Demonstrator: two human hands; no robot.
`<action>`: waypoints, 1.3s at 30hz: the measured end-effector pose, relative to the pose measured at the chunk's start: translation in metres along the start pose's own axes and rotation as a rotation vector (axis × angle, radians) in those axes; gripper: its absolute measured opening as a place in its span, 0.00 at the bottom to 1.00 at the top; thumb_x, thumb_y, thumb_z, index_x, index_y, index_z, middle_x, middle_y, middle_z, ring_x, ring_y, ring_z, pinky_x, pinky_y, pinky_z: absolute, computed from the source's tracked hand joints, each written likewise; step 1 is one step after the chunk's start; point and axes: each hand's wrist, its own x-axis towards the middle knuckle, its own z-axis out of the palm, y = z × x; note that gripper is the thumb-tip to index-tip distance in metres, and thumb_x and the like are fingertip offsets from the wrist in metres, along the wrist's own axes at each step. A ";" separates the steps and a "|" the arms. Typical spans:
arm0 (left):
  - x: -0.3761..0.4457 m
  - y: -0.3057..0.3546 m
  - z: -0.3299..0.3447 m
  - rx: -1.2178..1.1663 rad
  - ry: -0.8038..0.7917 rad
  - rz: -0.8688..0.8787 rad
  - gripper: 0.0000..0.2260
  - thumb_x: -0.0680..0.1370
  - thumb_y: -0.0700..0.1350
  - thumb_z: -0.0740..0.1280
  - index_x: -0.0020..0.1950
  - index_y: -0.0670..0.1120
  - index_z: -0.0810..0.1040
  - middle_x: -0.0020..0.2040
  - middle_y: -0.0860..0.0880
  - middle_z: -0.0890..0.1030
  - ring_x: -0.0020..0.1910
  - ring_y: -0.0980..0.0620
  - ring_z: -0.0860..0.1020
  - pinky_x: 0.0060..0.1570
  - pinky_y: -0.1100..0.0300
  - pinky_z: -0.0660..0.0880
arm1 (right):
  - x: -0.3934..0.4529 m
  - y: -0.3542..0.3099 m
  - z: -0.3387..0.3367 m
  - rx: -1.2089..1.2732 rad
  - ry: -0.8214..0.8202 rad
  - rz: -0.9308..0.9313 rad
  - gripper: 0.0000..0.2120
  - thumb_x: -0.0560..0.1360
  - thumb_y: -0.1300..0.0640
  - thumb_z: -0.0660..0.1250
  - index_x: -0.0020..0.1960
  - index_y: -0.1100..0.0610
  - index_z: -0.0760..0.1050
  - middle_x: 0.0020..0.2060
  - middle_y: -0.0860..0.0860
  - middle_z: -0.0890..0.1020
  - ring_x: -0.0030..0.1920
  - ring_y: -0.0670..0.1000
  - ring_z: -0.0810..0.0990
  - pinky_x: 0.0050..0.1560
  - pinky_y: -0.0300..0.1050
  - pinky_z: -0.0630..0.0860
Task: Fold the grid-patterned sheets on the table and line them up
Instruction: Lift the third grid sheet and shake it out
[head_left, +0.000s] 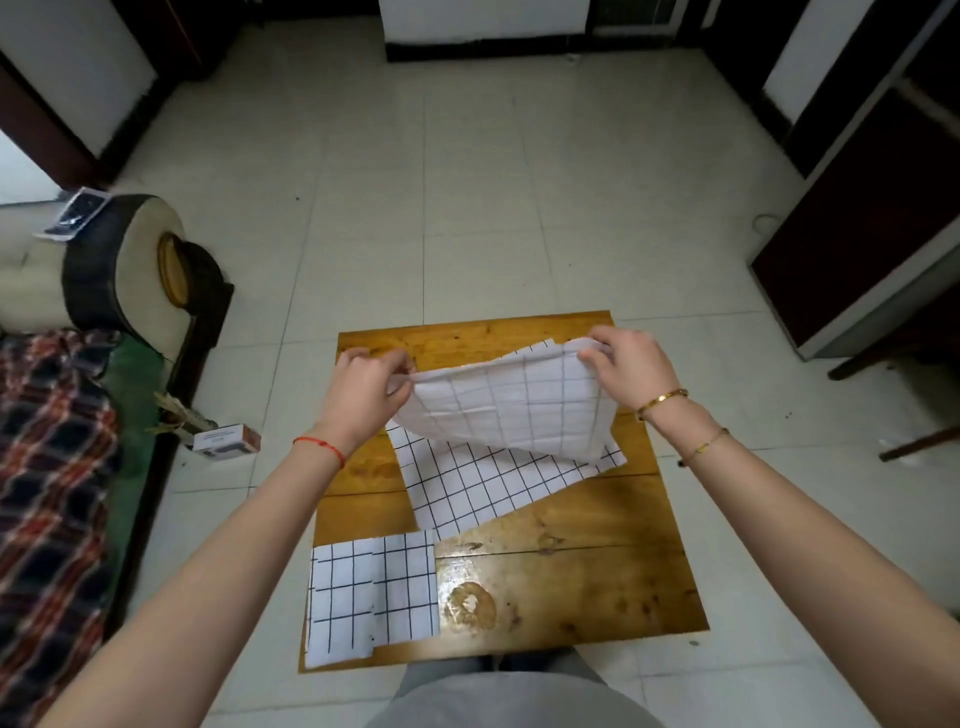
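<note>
Wooden table (571, 571), square top, varnished, a pale ring stain (470, 607) near its near edge; stands on a tiled floor (467, 182)

Head view, items on the table:
- Grid-patterned sheet in hand (511, 402): white with dark lines, lifted over the far half of the table, its near part curving down; paler underside faces the camera
- Left hand (366, 387): thumb and fingers pinched on the sheet's left corner, above the far left edge; red string at the wrist
- Right hand (631, 366): fingers curled and clamped on the sheet's right corner, near the far right corner; gold bracelets on the wrist
- Flat sheet (488, 486): lies askew at the table's middle, partly under the lifted one
- Two folded sheets (374, 595): side by side at the near left corner, touching, the right one overlapping the left; the left one hangs slightly over the left edge

Beside the table: sofa armrest (130, 260), plaid blanket (47, 467), small box (226, 440) on the floor
</note>
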 end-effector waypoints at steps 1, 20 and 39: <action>0.001 0.000 -0.004 -0.024 0.011 0.029 0.04 0.74 0.46 0.66 0.47 0.49 0.77 0.40 0.50 0.83 0.39 0.44 0.80 0.62 0.49 0.67 | 0.000 0.000 -0.004 -0.012 -0.011 0.004 0.07 0.74 0.56 0.63 0.40 0.60 0.74 0.35 0.58 0.79 0.39 0.60 0.76 0.37 0.48 0.71; 0.003 0.019 -0.119 -0.490 -0.483 0.002 0.08 0.70 0.46 0.74 0.47 0.44 0.85 0.45 0.50 0.86 0.46 0.55 0.83 0.49 0.63 0.79 | -0.005 0.016 -0.073 0.308 -0.419 -0.073 0.06 0.74 0.56 0.69 0.47 0.56 0.83 0.43 0.46 0.84 0.43 0.40 0.79 0.46 0.32 0.71; 0.081 -0.056 0.024 -0.471 -0.211 -0.241 0.05 0.75 0.38 0.70 0.47 0.47 0.83 0.46 0.50 0.83 0.49 0.53 0.79 0.51 0.63 0.74 | 0.092 0.050 0.055 0.221 -0.230 0.186 0.11 0.76 0.62 0.61 0.52 0.61 0.81 0.51 0.57 0.83 0.54 0.56 0.79 0.56 0.43 0.73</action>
